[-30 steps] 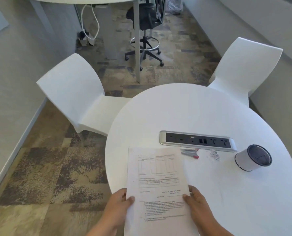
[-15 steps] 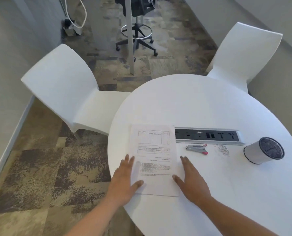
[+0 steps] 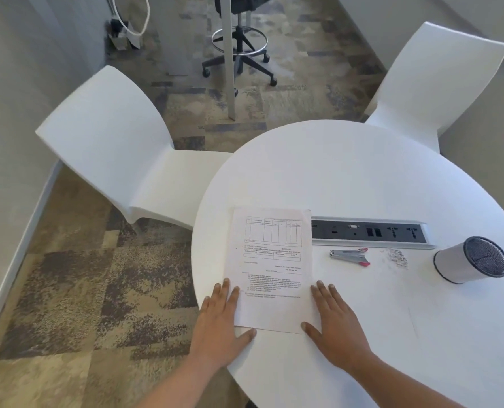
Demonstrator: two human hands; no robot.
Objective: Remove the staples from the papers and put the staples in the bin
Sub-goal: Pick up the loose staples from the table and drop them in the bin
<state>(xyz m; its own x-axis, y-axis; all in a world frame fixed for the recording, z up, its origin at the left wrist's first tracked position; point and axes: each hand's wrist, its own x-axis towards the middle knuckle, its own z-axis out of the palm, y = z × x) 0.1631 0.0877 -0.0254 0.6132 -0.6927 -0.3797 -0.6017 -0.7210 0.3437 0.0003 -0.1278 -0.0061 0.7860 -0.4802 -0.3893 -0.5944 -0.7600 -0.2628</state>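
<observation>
Papers [image 3: 269,269]: flat near the bench's [image 3: 362,172] left edge.
Left hand [image 3: 219,322]: fingers straight, resting on papers' left margin.
Right hand [image 3: 334,322]: flat, fingers straight, at their right edge.

printed papers [image 3: 269,269] flat on table; loose staples [image 3: 397,257] beside tipped bin [image 3: 470,264] (mesh-lined)

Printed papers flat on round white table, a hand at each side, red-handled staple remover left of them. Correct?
No: head view shows the red-handled metal staple remover lying right of the printed white papers, not left. Rest holds.
</observation>
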